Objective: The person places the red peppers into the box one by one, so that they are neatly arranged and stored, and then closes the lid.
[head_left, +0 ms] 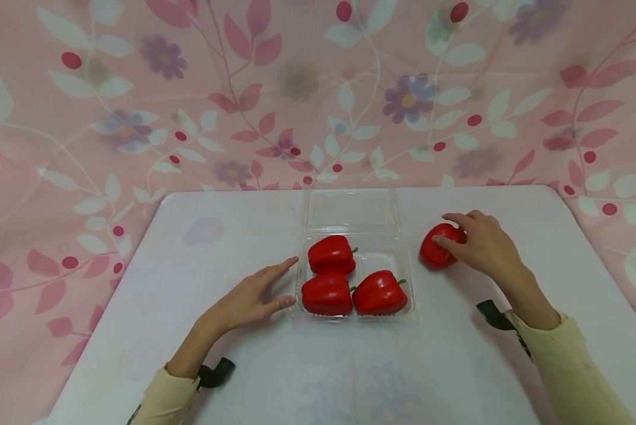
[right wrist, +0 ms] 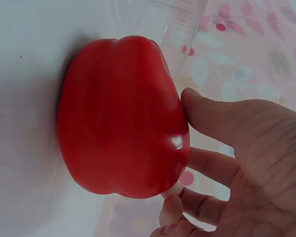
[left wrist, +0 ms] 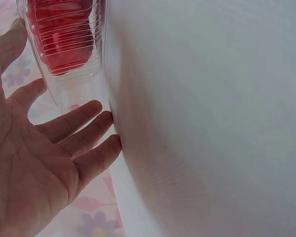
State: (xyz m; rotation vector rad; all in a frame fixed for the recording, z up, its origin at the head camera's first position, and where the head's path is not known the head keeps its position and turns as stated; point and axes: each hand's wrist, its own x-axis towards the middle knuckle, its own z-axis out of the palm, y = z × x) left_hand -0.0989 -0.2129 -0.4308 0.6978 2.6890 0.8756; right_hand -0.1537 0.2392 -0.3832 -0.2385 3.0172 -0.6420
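Touching the right hand (head_left: 485, 245) — a glossy, lobed red pepper (right wrist: 122, 118).

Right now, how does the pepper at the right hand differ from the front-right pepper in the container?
The loose pepper sits outside the container; the front-right pepper lies inside it. The right hand has its thumb and fingers around the loose pepper, while no hand touches the front-right pepper. The front-right pepper shows a green stem; none is visible on the loose pepper. Both are red and glossy.
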